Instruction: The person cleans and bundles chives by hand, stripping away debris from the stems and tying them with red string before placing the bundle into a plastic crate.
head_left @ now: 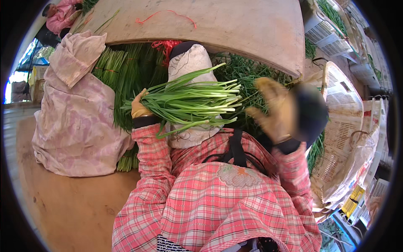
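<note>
My left hand (140, 105), in a tan glove, is closed round the leafy part of a bunch of garlic chives (189, 98). Their pale stem ends fan out to the right, above my lap. My right hand (273, 109), also gloved and somewhat blurred, is raised to the right of the stem ends with fingers apart and nothing visible in them. Beneath and beyond it lies a heap of loose green chives (247, 69). Tied bundles of chives (111, 63) lie to the left, partly covered by a pinkish patterned cloth (77, 117).
A wooden board (235, 25) spans the far side, with a red string (166, 13) on it. White plastic crates (342, 96) stand at the right. A dark rounded shape (312, 111), partly blurred, is beside my right hand. Another person (63, 17) in pink is at the far left.
</note>
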The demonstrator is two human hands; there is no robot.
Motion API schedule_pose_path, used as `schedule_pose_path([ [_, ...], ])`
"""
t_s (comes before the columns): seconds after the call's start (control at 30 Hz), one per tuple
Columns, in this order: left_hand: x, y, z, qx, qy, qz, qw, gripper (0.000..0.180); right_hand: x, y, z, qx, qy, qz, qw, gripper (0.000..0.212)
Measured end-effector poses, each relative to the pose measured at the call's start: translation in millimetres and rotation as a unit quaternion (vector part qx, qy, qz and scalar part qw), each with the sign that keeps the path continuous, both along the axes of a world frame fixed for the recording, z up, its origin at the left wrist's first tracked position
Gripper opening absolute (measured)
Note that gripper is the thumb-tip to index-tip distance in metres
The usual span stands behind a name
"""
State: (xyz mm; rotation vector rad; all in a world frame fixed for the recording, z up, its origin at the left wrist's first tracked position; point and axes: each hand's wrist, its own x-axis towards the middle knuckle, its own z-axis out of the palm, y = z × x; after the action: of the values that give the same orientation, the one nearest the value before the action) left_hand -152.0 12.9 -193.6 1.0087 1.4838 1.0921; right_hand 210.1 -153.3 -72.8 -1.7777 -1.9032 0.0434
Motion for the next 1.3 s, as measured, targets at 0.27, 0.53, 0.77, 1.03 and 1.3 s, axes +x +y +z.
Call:
schedule_pose_path([
  [0.27, 22.4, 7.7, 58.0, -0.037, -0.533, 0.013, 0.845, 0.024, -50.0, 50.5, -46.0, -0.039, 0.242, 0.076, 0.967, 0.03],
  [0.53, 13.0, -0.9, 41.8, 0.039, 0.16, -0.114, 0.98, 0.039, 25.1, 24.2, -71.9, -0.067, 0.254, -0.151, 0.953, 0.015],
  [0.77, -9.2, 17.1, 3.3, -0.023, -0.139, -0.023, 0.99, 0.029, -55.3, 22.7, -19.2, 0.027, 0.077, -0.039, 0.996, 0.037],
  [1.03, -22.8, 24.3, -6.9, -0.069, -0.231, 0.024, 0.97, 0.025, -36.0, 21.9, -48.1, 0.119, 0.246, -0.054, 0.961, 0.016],
  [1.3, 9.4, -3.7, 38.9, -0.017, 0.299, -0.114, 0.947, 0.048, 79.3, -35.0, -31.4, -0.088, -0.025, -0.262, 0.961, 0.023],
])
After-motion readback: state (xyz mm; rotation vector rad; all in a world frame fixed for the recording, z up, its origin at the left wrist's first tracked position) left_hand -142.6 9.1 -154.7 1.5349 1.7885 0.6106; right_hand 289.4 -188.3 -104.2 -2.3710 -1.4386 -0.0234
